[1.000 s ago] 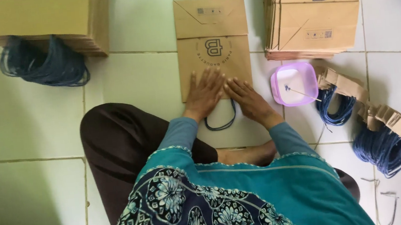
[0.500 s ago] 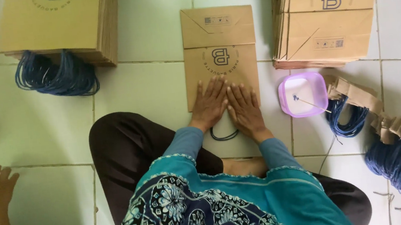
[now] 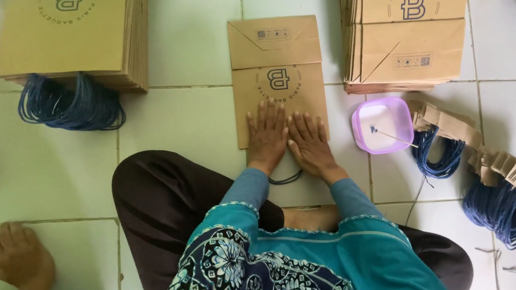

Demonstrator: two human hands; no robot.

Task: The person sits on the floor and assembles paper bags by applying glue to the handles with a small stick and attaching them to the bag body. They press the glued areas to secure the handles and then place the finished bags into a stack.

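Here, both hands lie flat, palms down, side by side on the lower part of a brown paper bag [image 3: 274, 54] that lies folded on the white tiled floor [image 3: 198, 119]. The left hand [image 3: 268, 134] and the right hand [image 3: 310, 142] almost touch at the thumbs; their fingers [image 3: 277, 112] are stretched out and spread, gripping nothing, only pressing on the paper. Just past the fingertips sits a round dark emblem printed on the bag, and beyond it a folded flap with a small pale rectangular label. A dark blue cord loop [image 3: 286, 178] peeps out at the wrists, on the near side of the hands.

Beyond and to the left of the fingers stands a stack of bags [image 3: 68, 37] with blue cord handles [image 3: 69, 110] spilling from under it. To the right of the fingers, a taller stack [image 3: 411, 20] shows the same round emblem and a small label lower down. Just beside the right hand sits a lilac plastic tub [image 3: 382, 124] with a thin stick in it. Farther right lie paper strips with blue cords [image 3: 500, 196]. Another person's hand [image 3: 19, 256] rests on the floor well to the left.

Compared with half a second ago, the hands have stayed pressed on the same spot of the bag, and the other person's hand has shifted a little to the right in the view, as has the view itself.
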